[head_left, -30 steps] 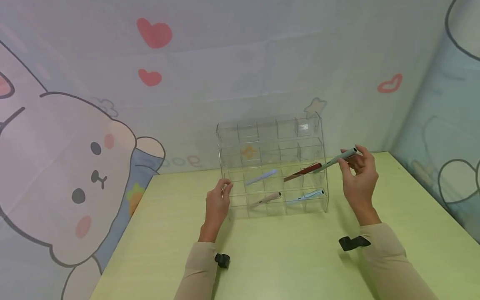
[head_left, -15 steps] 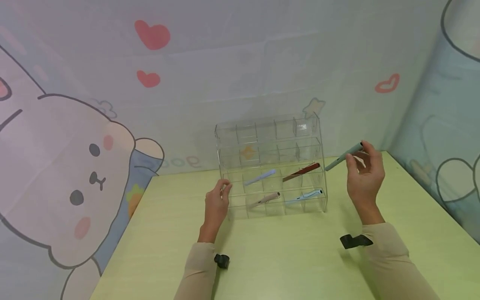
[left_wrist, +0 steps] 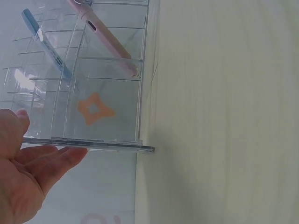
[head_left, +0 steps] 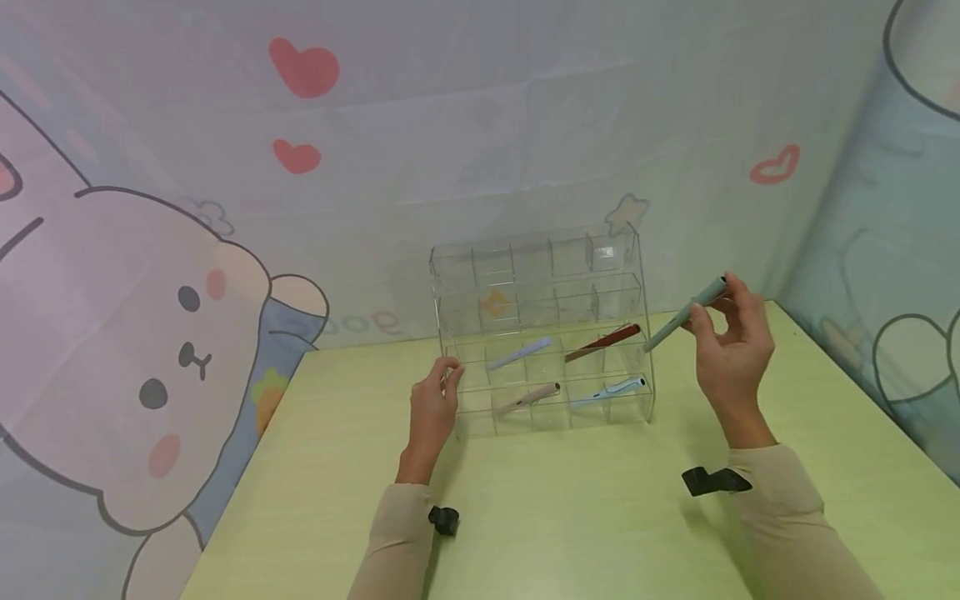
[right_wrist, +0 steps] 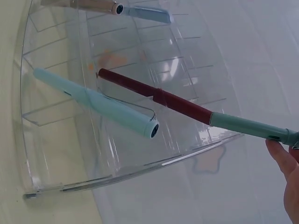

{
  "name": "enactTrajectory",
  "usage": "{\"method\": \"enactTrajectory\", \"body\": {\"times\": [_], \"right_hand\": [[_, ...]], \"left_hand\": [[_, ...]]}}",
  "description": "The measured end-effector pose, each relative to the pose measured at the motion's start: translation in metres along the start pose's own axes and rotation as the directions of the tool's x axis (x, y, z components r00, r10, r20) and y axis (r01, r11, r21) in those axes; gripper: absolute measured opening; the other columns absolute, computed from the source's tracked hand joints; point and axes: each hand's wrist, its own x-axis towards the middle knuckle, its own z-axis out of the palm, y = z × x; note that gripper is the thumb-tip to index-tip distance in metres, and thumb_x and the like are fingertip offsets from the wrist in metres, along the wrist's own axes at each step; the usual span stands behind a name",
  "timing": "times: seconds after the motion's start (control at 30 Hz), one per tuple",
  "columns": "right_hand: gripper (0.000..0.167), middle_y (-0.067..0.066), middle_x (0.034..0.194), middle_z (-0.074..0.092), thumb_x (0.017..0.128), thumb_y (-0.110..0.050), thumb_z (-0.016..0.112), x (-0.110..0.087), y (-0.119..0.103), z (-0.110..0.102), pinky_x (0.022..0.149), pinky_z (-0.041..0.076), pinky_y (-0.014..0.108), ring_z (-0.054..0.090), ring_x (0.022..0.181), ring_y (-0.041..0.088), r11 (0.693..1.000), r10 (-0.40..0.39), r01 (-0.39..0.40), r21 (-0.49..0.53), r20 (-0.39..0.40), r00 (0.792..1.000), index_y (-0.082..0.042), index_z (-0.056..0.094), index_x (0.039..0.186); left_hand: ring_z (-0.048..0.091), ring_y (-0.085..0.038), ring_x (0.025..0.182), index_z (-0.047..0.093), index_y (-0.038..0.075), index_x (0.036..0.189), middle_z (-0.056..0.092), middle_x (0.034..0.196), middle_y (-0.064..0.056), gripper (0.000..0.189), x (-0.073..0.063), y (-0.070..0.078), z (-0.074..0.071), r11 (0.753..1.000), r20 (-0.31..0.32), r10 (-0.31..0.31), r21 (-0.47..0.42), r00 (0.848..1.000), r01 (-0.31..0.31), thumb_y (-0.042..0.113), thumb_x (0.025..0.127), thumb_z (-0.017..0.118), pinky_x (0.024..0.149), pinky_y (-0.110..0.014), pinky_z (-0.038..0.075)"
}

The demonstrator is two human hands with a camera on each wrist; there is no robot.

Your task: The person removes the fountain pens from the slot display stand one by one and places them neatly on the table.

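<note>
A clear pen rack (head_left: 531, 392) with stepped, divided rows stands on the table. My left hand (head_left: 435, 408) grips its left side; the left wrist view shows the side panel (left_wrist: 117, 147) between thumb and fingers. My right hand (head_left: 735, 358) pinches a green pen (head_left: 686, 312) near its dark-ended top, just beyond the rack's right side. The green pen slants down to the left, its lower tip by the side panel. In the rack lie a lavender pen (head_left: 521, 354), a dark red pen (head_left: 603, 342), a beige pen (head_left: 531, 398) and a light blue pen (head_left: 611, 391).
A pale yellow-green table (head_left: 570, 508) carries the rack near its back edge. Behind hangs a printed cloth (head_left: 390, 125) with hearts and a cartoon rabbit. Black wrist cameras (head_left: 445, 522) sit on both sleeves.
My right hand has moved right and slightly up with the green pen, drawing its tip out past the rack's side; most recently the tip dips slightly back toward it. The left hand keeps its hold.
</note>
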Motion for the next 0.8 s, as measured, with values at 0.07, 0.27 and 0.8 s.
{"method": "enactTrajectory", "body": {"times": [0.07, 0.27, 0.8], "right_hand": [[0.05, 0.008, 0.113, 0.053, 0.086, 0.026, 0.057, -0.001, -0.002, 0.003, 0.074, 0.056, 0.025, 0.058, 0.101, 0.023, 0.998, 0.02, -0.02, 0.063, 0.013, 1.0, 0.011, 0.054, 0.133], [0.052, 0.01, 0.112, 0.054, 0.084, 0.027, 0.056, -0.006, -0.007, 0.011, 0.072, 0.057, 0.028, 0.06, 0.099, 0.02, 0.981, 0.061, -0.071, 0.179, 0.058, 0.996, 0.01, 0.055, 0.133], [0.053, 0.011, 0.111, 0.058, 0.086, 0.029, 0.055, -0.017, -0.021, 0.026, 0.07, 0.057, 0.035, 0.063, 0.096, 0.018, 0.931, 0.159, -0.241, 0.274, 0.29, 0.944, 0.011, 0.054, 0.136]], "left_hand": [[0.022, -0.006, 0.049, 0.062, 0.012, 0.107, 0.033, 0.054, 0.007, 0.012, 0.0, 0.0, 0.0, 1.0, 0.003, 0.0, 0.001, 1.0, 0.0, 0.023, 0.104, 0.058, 0.045, -0.028, 0.023], [0.019, -0.005, 0.049, 0.061, 0.011, 0.107, 0.031, 0.056, 0.007, 0.01, 0.001, 0.0, 0.0, 1.0, 0.001, 0.008, 0.003, 1.0, -0.008, 0.02, 0.103, 0.059, 0.044, -0.026, 0.021], [0.041, -0.009, 0.049, 0.061, 0.012, 0.105, 0.039, 0.056, 0.005, 0.01, 0.001, -0.003, 0.001, 1.0, -0.016, 0.026, 0.015, 1.0, -0.025, 0.021, 0.103, 0.059, 0.051, -0.033, 0.04]]}}
